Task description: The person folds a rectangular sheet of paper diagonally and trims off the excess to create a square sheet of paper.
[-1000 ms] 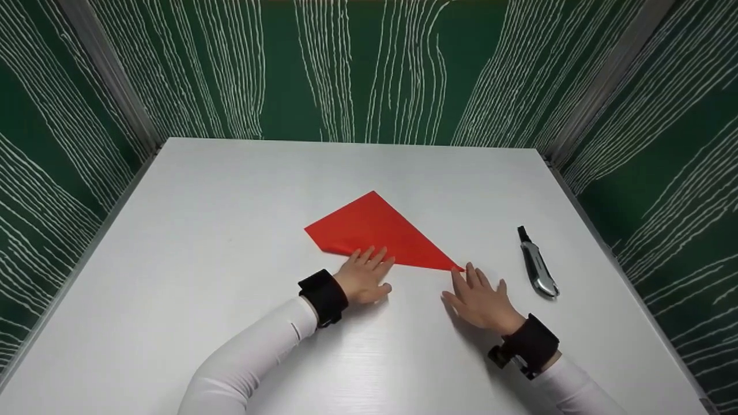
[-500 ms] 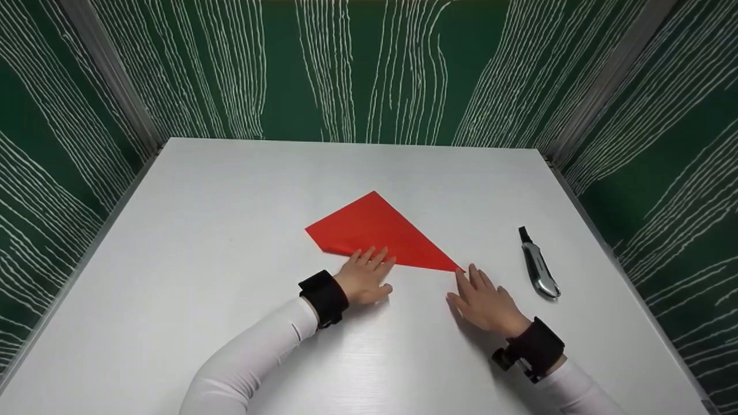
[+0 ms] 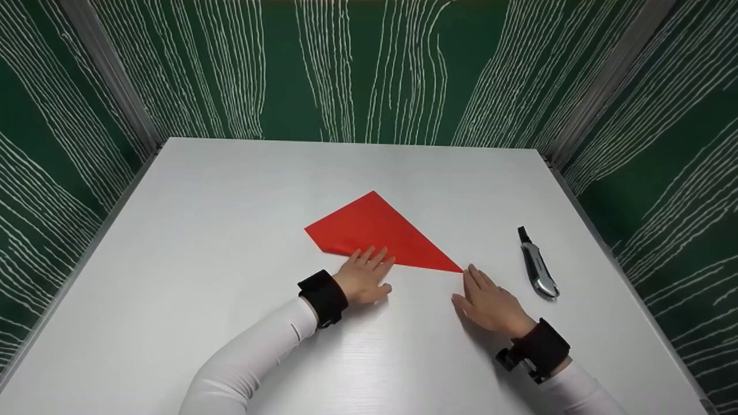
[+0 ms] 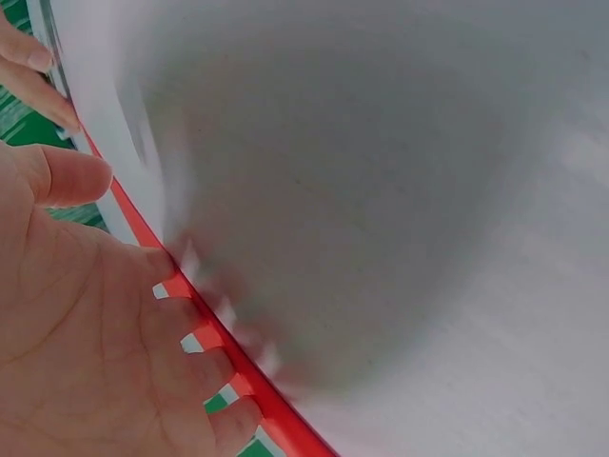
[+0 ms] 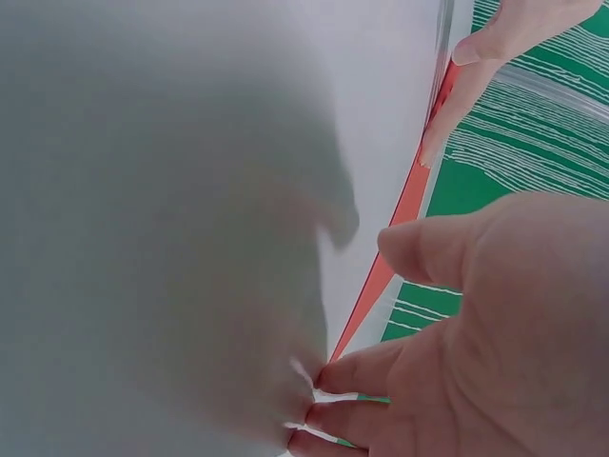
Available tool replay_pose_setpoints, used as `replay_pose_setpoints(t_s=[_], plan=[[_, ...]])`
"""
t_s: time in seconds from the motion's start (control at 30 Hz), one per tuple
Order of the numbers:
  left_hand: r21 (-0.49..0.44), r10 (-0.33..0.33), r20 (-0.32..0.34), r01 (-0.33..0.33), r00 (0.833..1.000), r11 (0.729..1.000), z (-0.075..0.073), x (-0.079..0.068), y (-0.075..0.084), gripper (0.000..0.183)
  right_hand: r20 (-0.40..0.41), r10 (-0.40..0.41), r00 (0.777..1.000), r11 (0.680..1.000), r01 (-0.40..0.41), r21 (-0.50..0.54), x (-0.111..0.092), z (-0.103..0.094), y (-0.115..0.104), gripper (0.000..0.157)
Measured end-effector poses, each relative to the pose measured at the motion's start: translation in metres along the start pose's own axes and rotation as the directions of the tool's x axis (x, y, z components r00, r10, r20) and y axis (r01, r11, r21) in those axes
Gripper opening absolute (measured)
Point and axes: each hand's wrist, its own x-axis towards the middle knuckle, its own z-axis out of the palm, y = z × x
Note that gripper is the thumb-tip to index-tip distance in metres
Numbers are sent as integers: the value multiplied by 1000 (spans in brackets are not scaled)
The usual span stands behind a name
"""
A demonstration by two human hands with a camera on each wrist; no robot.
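A folded sheet of red paper (image 3: 369,222) lies on the white table, with one long point reaching toward the right. My left hand (image 3: 364,278) rests on its near edge, fingers spread and straight. In the left wrist view the fingertips (image 4: 214,367) lie along the red folded edge. At the paper's right tip is my right hand (image 3: 490,300), its straight fingers at the point and the thumb held out to the side. From the right wrist view, the right fingertips (image 5: 328,376) meet the table where the red strip narrows.
A grey and black utility knife (image 3: 538,268) lies on the table right of the right hand. The white table (image 3: 230,190) is bordered by green panels (image 3: 398,69) with white wavy lines at the back and both sides. Both wrists wear black straps.
My right hand has slid slightly to the right, out to the paper's tip, and its fingers are now closer together. The left hand and the paper stay in place.
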Motion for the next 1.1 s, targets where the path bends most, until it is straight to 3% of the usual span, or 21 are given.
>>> replay_pose_setpoints(t_s=[0.4,0.6,0.7,0.9,0.97,1.1], plan=[[2,3,-7,-3,1000,1000,-1,0,1,70,13,-2,1000,1000,2,-4,0,-3,1,70],[29,-9,-7,9,1000,1000,1,1,2,68,104,37,994,996,-45,75,4,-15,1,69],[42,-15,-9,15,1000,999,1,1,2,68,98,35,995,992,-46,115,9,-21,-1,67],[37,-14,-14,15,1000,999,0,1,2,69,-32,-134,990,982,137,131,27,-21,-17,62],[45,-14,-18,15,1000,999,1,1,2,69,-16,-195,981,975,195,110,36,-17,-24,63],[61,-17,-24,19,1000,998,2,1,3,68,74,-240,968,967,232,103,54,-7,-34,67]])
